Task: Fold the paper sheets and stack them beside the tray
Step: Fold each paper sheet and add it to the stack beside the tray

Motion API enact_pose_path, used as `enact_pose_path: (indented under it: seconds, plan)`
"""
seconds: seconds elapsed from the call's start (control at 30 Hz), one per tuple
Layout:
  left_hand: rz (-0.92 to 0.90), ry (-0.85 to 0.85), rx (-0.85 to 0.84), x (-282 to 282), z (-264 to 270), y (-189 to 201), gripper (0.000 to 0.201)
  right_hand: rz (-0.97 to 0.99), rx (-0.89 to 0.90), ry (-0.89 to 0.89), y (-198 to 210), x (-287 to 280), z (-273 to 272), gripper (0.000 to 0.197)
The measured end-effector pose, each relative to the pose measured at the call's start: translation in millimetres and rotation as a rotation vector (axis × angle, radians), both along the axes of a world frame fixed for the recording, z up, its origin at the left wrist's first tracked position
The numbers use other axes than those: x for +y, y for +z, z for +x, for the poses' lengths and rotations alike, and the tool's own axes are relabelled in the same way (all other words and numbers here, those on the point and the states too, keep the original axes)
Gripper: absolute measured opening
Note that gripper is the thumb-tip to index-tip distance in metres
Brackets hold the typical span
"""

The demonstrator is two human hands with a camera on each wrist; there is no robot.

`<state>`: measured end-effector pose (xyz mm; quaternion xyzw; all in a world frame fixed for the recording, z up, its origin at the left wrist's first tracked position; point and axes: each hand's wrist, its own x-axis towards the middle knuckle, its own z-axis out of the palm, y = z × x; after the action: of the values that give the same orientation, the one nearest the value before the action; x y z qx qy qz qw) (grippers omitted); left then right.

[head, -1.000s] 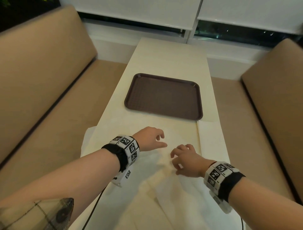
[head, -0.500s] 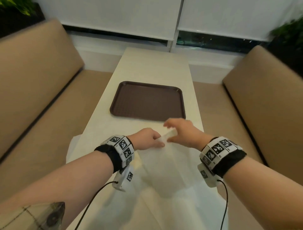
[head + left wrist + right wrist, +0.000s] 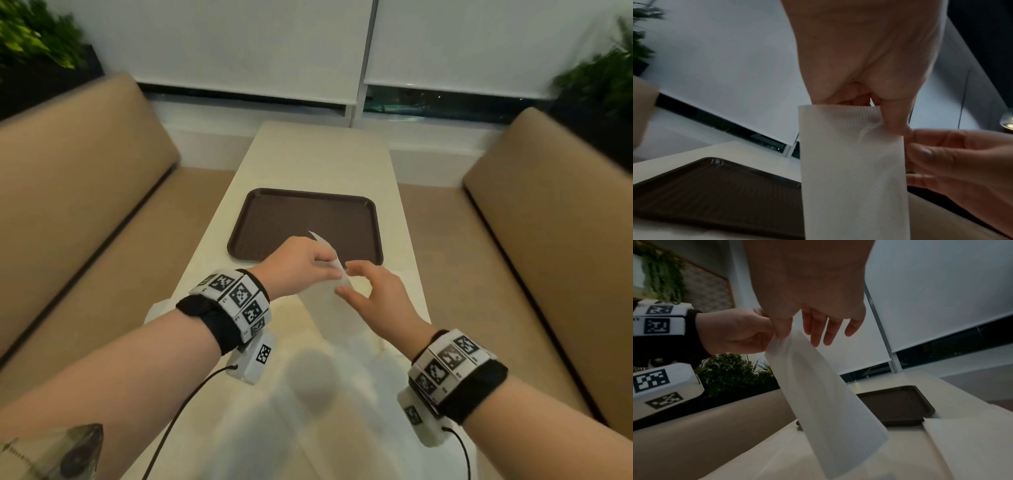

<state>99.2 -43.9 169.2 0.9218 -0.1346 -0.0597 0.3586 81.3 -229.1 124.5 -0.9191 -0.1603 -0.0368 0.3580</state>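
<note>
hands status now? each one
Left hand: pinching the sheet at its top edge, lifted.
Right hand: open, fingers relaxed beside the sheet, not gripping.

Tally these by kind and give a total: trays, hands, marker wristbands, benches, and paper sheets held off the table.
Brown tray: 1
Hands: 2, left hand and right hand
Marker wristbands: 2, left wristband and right wristband
Tan benches: 2, left bench and right bench
Paper sheet held off the table: 1, pinched by the left hand
Total: 8
</note>
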Motion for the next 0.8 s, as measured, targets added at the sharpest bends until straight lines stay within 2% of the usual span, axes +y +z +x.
enact_pose_path:
  seconds: [0.03, 0.13, 0.27, 0.37, 0.5, 0.7, 0.8]
  plan:
    - [0.003, -0.017, -0.014, -2.8, -0.7, 3.6, 0.023, 0.016, -0.019, 0.013, 5.3, 3.0, 1.9, 0.036]
    - [0.049, -0.114, -0.099, -7.6, 1.5, 12.5, 0.031, 0.079, -0.059, 0.027, 15.2, 8.4, 5.6, 0.018]
    - [0.171, -0.154, -0.198, -7.5, 3.6, 23.3, 0.014, 0.210, -0.011, -0.050, 16.8, 9.2, 10.4, 0.008]
    - [0.175, -0.119, -0.256, -8.1, 3.9, 25.9, 0.018, 0.219, 0.003, -0.081, 18.6, 9.4, 10.9, 0.013]
    - [0.190, -0.109, -0.410, -8.5, 7.6, 26.4, 0.041, 0.225, 0.008, -0.088, 22.7, 9.9, 10.7, 0.021]
    - [0.250, -0.247, -0.406, -9.9, 12.4, 35.7, 0.017, 0.238, 0.047, -0.024, 29.9, 6.7, 8.4, 0.016]
    - [0.260, -0.211, -0.315, -11.8, 11.4, 39.6, 0.014, 0.291, 0.081, -0.034, 30.3, 3.1, 6.5, 0.008]
